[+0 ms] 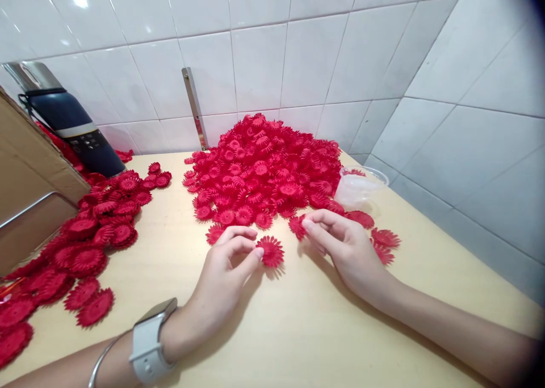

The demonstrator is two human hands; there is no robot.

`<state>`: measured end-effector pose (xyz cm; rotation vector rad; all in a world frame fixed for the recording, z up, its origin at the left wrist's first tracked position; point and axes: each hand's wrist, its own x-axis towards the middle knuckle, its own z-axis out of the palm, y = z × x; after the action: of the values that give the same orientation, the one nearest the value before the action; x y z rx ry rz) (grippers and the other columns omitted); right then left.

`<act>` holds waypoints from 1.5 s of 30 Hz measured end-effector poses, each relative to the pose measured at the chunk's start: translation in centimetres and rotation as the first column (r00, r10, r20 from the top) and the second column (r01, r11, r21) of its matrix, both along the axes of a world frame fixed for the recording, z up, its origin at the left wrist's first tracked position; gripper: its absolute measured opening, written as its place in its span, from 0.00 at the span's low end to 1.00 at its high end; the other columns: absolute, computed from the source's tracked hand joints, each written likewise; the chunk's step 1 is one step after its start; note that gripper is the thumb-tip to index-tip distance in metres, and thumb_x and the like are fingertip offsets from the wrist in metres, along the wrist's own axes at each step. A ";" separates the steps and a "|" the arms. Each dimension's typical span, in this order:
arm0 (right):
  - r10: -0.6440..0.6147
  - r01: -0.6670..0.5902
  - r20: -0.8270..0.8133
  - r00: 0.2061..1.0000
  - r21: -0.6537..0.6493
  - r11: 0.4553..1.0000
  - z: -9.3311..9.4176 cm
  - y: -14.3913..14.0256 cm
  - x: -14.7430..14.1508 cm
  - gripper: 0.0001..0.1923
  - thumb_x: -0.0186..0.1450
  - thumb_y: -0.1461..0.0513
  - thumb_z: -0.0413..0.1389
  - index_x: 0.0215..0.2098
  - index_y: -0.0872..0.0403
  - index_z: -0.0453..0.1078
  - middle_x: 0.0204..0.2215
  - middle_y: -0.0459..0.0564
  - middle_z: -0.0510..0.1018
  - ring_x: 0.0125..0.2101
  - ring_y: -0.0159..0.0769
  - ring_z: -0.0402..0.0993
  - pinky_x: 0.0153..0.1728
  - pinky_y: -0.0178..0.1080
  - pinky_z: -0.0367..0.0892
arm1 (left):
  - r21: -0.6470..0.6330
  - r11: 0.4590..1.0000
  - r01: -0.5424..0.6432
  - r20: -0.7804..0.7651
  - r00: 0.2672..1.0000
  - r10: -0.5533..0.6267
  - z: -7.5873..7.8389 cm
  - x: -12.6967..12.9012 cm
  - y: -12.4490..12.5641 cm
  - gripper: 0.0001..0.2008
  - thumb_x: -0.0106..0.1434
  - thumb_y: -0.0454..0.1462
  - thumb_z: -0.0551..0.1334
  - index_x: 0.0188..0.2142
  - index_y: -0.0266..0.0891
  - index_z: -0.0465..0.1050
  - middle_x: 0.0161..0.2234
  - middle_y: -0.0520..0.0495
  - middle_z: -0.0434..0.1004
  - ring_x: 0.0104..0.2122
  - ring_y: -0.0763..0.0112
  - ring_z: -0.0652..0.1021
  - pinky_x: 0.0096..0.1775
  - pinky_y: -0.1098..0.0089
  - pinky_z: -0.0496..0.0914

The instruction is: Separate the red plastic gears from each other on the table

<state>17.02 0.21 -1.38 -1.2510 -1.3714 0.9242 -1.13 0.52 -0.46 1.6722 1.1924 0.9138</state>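
My left hand (225, 269) rests on the pale wooden table (264, 331), thumb and fingers pinching the edge of one red paper flower (271, 251). My right hand (344, 246) lies just to the right, fingertips touching another red flower (297, 225) at the foot of a big heap of red flowers (264, 169). A white watch and a thin bangle sit on my left wrist. A second, flatter spread of red flowers (85, 246) covers the table's left side.
A clear plastic cup (360, 185) lies on its side right of the heap. A dark blue bottle (72, 124) leans at the back left beside a cardboard box (29, 189). White tiled walls close the back and right. A metal strip (195, 107) leans on the wall.
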 end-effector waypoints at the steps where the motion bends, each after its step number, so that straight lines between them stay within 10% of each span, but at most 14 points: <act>1: -0.015 0.015 -0.015 1.000 0.010 1.000 0.0 0.0 0.0 0.10 0.59 0.57 0.52 0.25 0.55 0.63 0.17 0.42 0.62 0.19 0.27 0.58 0.19 0.30 0.57 | -0.001 1.000 -0.007 0.002 1.000 0.007 0.0 0.0 0.0 0.09 0.57 0.35 0.57 0.22 0.37 0.71 0.40 0.47 0.65 0.42 0.67 0.69 0.45 0.68 0.62; 18: 0.063 -0.074 0.087 0.994 0.132 0.989 -0.3 -0.4 -0.3 0.04 0.59 0.62 0.52 0.28 0.54 0.66 0.25 0.46 0.71 0.24 0.32 0.67 0.25 0.34 0.63 | -0.026 0.991 -0.128 0.169 0.977 0.130 -0.2 0.1 0.1 0.07 0.57 0.37 0.58 0.36 0.39 0.67 0.42 0.48 0.66 0.43 0.69 0.70 0.45 0.69 0.66; 28: 0.020 -0.354 0.538 0.843 0.525 0.774 -0.3 -1.3 -0.5 0.08 0.59 0.69 0.50 0.31 0.52 0.69 0.30 0.51 0.71 0.31 0.36 0.67 0.29 0.38 0.65 | -0.016 0.986 0.165 0.010 0.986 -0.165 0.4 0.1 -1.2 0.09 0.59 0.41 0.56 0.37 0.47 0.74 0.52 0.49 0.57 0.56 0.62 0.56 0.55 0.62 0.55; 35: -0.067 -0.122 0.459 0.886 0.368 0.922 -0.4 -0.4 -0.8 0.08 0.60 0.67 0.49 0.39 0.54 0.64 0.35 0.52 0.71 0.38 0.39 0.65 0.39 0.42 0.63 | 0.067 0.993 0.098 0.053 0.993 -0.102 0.8 -0.1 -1.7 0.11 0.62 0.39 0.52 0.42 0.49 0.69 0.51 0.50 0.58 0.53 0.68 0.62 0.51 0.70 0.63; 45: 0.090 -0.240 0.705 0.704 0.116 0.964 0.3 -0.1 -2.2 0.00 0.55 0.64 0.55 0.27 0.52 0.67 0.29 0.48 0.73 0.36 0.41 0.63 0.38 0.46 0.57 | 0.240 0.938 0.250 -0.049 0.968 -0.245 0.9 -0.2 -2.1 0.10 0.60 0.36 0.54 0.39 0.42 0.72 0.46 0.45 0.66 0.48 0.65 0.67 0.51 0.65 0.61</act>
<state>14.83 0.11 -1.09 -1.3948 -2.1487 0.3941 -1.35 -1.60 0.49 1.9801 0.8796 0.9159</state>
